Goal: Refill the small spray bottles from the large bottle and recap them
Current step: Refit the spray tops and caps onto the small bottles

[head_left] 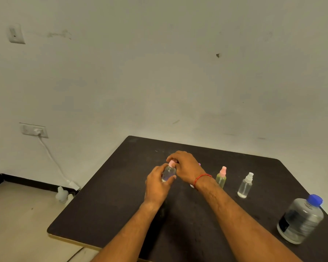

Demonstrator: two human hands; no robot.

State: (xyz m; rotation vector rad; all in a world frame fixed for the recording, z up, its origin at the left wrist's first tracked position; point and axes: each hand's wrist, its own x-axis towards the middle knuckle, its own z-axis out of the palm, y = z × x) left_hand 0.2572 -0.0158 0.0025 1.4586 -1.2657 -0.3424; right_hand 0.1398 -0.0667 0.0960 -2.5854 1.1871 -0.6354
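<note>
My left hand (pixel 158 183) grips a small clear spray bottle (pixel 169 173) upright over the dark table (pixel 121 195). My right hand (pixel 187 168) pinches its pink spray cap (pixel 171 163) from above. To the right stand a yellowish spray bottle with a pink cap (pixel 221 177) and a clear spray bottle with a white cap (pixel 245 185). The large clear bottle with a blue cap (pixel 301 220) stands at the table's right side, capped. Something small and purple (pixel 199 164) peeks out behind my right hand, mostly hidden.
The table's far edge meets a pale wall. A wall socket (pixel 34 130) with a white cable lies at left, and a white object (pixel 62 194) sits on the floor by the table's left edge.
</note>
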